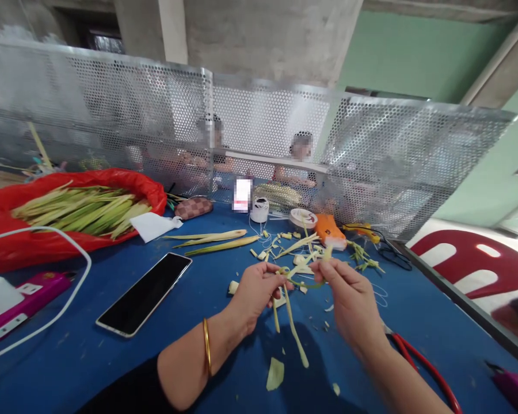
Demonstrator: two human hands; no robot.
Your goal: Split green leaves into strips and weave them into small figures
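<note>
My left hand (256, 293) pinches several pale green plant strips (292, 322) where they meet; two tails dangle below the fingers over the blue table. Opposite it, my right hand (347, 290) is closed on another part of the same strips, with a pale end poking up above its fingertips. A thin green strand (308, 285) curves between the two hands. How the strips cross inside my left fingers is hidden. Beside my right wrist lie red-handled scissors or pliers (427, 368), partly covered by the arm.
A red plastic bag (155, 192) full of long green leaves stands at the left. A phone (144, 293) lies left of my arm. Trimmings, a thread spool (259, 210) and a tape roll (303, 219) sit ahead. Behind a perforated metal screen (267, 115) sit two people.
</note>
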